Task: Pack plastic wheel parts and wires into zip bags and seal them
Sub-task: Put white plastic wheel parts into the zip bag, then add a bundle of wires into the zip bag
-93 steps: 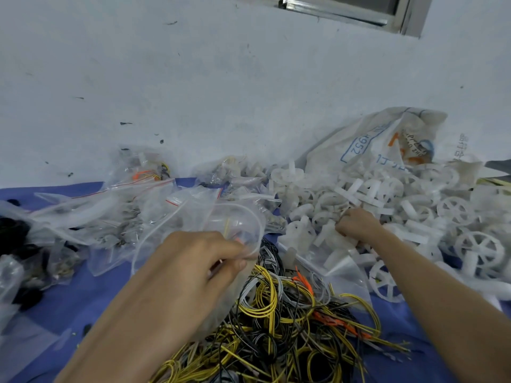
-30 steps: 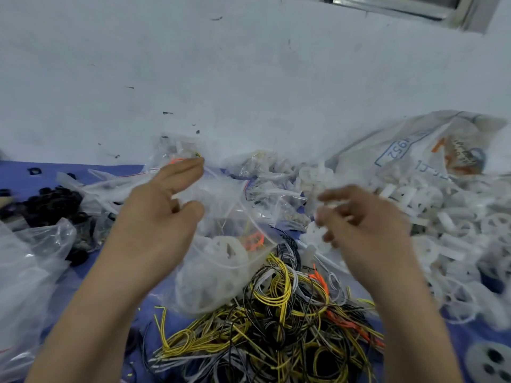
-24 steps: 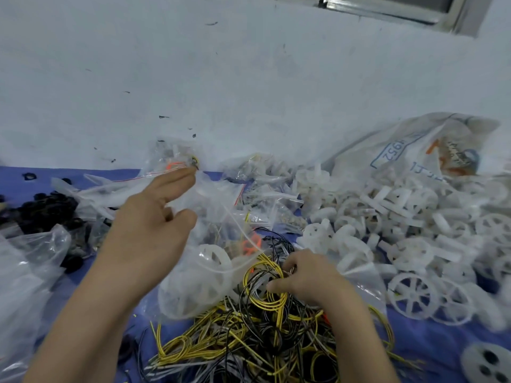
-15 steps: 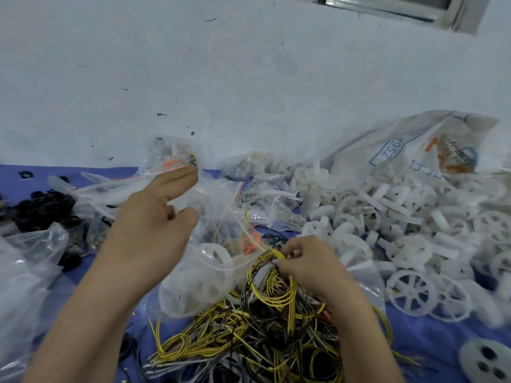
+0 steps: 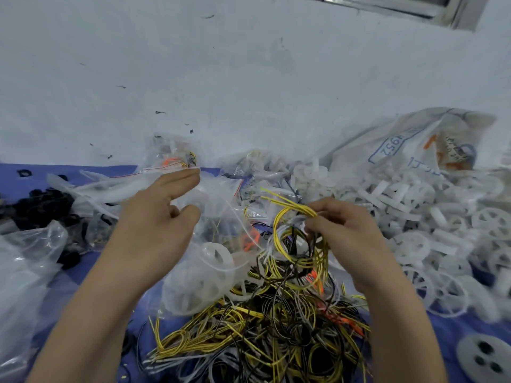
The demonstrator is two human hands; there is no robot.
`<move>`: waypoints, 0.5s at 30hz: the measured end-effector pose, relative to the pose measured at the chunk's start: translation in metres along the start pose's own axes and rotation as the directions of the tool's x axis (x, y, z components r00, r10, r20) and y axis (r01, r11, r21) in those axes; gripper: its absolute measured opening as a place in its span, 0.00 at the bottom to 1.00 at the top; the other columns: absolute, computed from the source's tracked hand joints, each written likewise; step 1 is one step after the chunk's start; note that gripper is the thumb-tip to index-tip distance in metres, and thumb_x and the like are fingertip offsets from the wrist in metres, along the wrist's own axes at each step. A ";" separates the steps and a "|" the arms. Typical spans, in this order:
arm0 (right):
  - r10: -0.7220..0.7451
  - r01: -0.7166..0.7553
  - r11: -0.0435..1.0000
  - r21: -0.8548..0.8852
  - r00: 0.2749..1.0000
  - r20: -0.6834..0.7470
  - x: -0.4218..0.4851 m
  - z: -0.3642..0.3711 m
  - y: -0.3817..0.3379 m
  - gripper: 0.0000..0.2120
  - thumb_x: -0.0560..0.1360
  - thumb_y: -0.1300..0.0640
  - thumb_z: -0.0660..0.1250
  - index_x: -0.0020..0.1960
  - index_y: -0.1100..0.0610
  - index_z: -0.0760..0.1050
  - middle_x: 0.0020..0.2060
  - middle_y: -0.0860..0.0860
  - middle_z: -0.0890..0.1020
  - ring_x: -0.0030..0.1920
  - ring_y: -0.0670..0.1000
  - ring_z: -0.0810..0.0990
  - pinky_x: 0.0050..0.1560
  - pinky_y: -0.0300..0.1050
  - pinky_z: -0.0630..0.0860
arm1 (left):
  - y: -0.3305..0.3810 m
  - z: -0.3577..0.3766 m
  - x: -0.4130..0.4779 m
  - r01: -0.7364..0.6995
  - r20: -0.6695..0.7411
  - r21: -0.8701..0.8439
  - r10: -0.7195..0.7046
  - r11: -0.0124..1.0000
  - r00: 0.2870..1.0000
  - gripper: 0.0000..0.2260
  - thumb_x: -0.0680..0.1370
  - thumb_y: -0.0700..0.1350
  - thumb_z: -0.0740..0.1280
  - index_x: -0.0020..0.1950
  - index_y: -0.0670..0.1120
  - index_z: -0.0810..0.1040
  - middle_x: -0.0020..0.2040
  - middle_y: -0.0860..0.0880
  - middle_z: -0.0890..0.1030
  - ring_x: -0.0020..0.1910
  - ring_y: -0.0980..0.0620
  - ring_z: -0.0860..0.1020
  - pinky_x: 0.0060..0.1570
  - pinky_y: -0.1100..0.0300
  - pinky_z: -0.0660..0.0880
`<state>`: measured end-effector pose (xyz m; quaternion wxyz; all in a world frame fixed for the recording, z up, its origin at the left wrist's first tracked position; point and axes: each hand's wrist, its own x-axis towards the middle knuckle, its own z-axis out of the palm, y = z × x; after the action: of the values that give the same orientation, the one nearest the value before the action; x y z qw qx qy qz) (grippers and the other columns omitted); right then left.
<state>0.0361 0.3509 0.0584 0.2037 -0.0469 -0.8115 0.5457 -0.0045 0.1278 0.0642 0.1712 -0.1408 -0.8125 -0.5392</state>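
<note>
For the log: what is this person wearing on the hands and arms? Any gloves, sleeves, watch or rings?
Nothing worn shows. The left hand and right hand are bare, with no gloves or rings in view. The left forearm and right forearm are bare down to the picture's bottom edge: no sleeves, watch or wristband visible.

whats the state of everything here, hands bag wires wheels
left grip, holds the zip bag at its mouth
zip bag, open, unsealed
white wheel, inside the zip bag
right grip, pinches the yellow wire loop
yellow wire loop, held above the wire pile, outside the bag
wire pile, loose, tangled
wheel pile, loose, unbagged
</note>
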 end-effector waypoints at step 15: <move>-0.070 0.080 0.984 0.158 0.995 -0.070 -0.002 0.004 -0.008 0.09 0.77 0.68 0.60 0.46 0.59 0.76 0.30 0.49 0.79 0.29 0.42 0.76 0.31 0.35 0.70 | -0.008 0.018 -0.001 -0.182 0.230 0.190 0.136 0.965 0.964 0.15 0.76 0.39 0.67 0.60 0.51 0.79 0.54 0.68 0.73 0.31 0.64 0.74 0.39 0.77 0.66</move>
<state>0.0373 0.3437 0.0635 0.2532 -0.0174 -0.7592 0.5993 -0.0092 0.1411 0.0504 0.1391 -0.2447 -0.8645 -0.4164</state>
